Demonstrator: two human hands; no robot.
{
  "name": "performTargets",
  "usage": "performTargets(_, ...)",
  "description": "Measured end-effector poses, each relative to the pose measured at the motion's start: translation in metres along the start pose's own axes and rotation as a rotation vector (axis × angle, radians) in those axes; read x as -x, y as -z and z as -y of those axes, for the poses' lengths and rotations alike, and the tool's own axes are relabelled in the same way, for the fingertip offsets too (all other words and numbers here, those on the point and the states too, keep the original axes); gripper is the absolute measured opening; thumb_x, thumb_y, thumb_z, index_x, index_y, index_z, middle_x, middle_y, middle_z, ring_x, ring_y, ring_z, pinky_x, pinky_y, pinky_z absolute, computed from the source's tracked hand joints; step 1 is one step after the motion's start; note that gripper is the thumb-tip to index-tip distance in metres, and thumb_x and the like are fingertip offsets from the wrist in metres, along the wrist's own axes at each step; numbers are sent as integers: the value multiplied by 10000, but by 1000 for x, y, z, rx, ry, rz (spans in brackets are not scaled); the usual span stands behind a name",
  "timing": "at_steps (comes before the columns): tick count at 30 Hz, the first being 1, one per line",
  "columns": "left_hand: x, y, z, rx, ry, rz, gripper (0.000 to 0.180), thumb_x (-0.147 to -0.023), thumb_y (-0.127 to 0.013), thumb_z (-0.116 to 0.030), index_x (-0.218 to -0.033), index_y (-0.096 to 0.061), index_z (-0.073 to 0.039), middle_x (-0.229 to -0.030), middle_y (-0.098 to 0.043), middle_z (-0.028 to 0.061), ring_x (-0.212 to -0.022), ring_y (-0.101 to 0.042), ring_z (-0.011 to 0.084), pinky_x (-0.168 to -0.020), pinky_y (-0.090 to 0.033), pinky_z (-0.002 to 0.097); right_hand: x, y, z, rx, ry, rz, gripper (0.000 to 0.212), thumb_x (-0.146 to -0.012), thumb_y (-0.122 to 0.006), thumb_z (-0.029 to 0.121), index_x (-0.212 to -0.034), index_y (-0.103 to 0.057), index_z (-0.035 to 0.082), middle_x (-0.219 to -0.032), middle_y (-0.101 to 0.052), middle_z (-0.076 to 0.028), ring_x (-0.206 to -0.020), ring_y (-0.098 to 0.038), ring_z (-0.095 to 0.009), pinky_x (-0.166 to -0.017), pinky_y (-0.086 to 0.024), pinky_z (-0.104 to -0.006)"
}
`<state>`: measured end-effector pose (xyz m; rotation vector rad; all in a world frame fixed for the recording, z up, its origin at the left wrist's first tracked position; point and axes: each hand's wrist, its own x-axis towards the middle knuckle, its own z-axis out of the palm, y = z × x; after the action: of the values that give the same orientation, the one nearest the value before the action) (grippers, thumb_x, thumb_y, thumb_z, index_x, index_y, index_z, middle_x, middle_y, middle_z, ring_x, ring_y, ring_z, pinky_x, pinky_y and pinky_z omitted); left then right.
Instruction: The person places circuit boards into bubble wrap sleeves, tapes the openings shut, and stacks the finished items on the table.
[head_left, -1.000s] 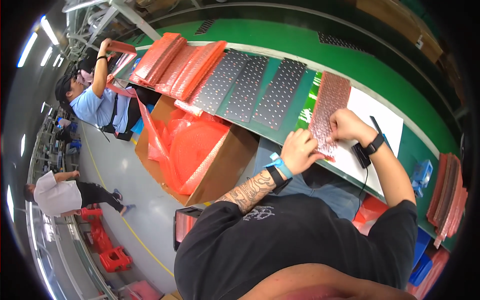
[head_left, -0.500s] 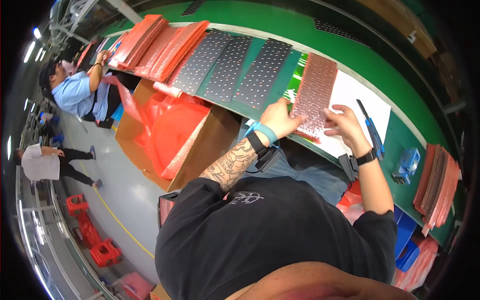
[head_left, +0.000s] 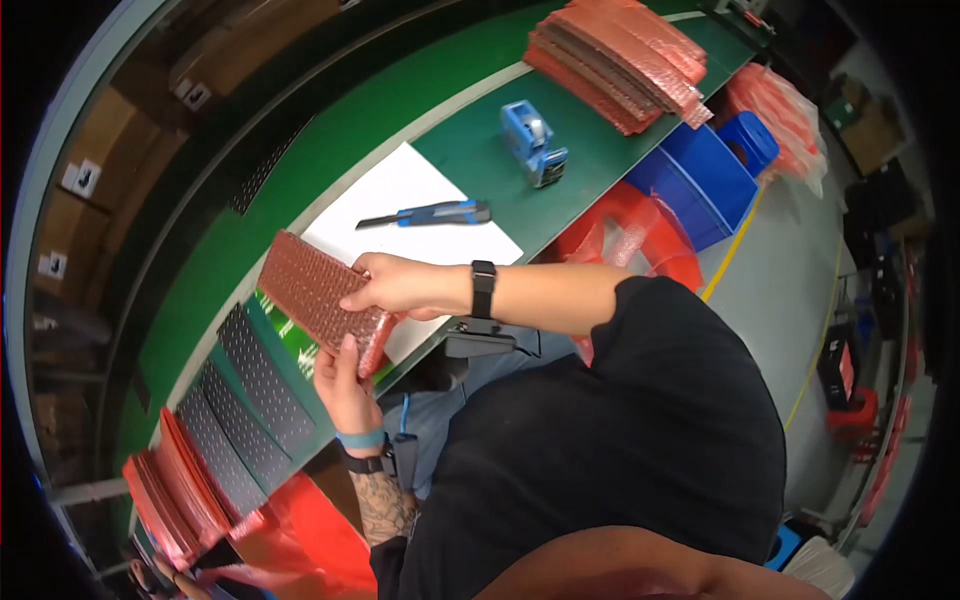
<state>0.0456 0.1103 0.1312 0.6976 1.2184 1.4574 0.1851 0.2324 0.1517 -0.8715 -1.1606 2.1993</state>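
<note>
A flat, rectangular pack wrapped in reddish bubble wrap (head_left: 315, 290) is between my two hands, tilted over the work table. My left hand (head_left: 346, 390) grips its near end, thumb on top and fingers underneath. My right hand (head_left: 405, 287) is closed on its right long side, thumb lying across the top. What the wrap contains is hidden. Partly under the pack lies a green sheet with white marks (head_left: 303, 352). Beside it is a white sheet (head_left: 400, 185), on which a blue and black utility knife (head_left: 430, 214) rests.
A blue tape dispenser (head_left: 533, 143) stands beyond the knife. Stacks of red bubble-wrap pieces (head_left: 620, 65) fill the table's far right. Dark dotted panels (head_left: 230, 425) and wrapped red bundles (head_left: 175, 490) lie at left. A blue bin (head_left: 695, 185) stands beside the table.
The view has swung to the right. My right hand, formerly apart with open fingers, now grips the pack. The pack has been raised and tilted off the table.
</note>
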Motion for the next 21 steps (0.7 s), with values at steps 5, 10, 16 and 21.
performTargets(5,4,-44,-15,-126,-208,198,205,-997,-637,-112,-1165,-619,5,-968,-653,10,-750,-573,51,-607,-429,176,69,87,68,-6,296,65,460,-914,-697,13,-1333,-547,-104,-1214,-685,-191,-1058,-695,-198,-918,-563,-321)
performTargets(10,2,-9,-33,-476,-341,154,233,-995,-644,-93,-1188,-623,35,-980,-659,29,-772,-596,73,-647,-466,187,193,201,174,314,521,-537,469,-860,-698,14,-1313,-583,-26,-1194,-674,-113,-1108,-658,-197,-970,-527,-337)
performTargets(16,4,37,-25,-494,-143,-82,168,-964,-702,-112,-1052,-698,31,-867,-670,10,-741,-598,59,-663,-477,207,303,455,244,233,453,-654,492,-939,-669,137,-1384,-554,-39,-1341,-636,-136,-1223,-617,-238,-1080,-464,-342)
performTargets(21,29,63,2,-684,-135,-268,178,-938,-725,-133,-985,-722,38,-810,-695,25,-726,-602,62,-661,-482,222,285,590,258,142,319,-835,500,-965,-653,209,-1390,-557,-36,-1356,-626,-137,-1262,-585,-226,-1077,-455,-337)
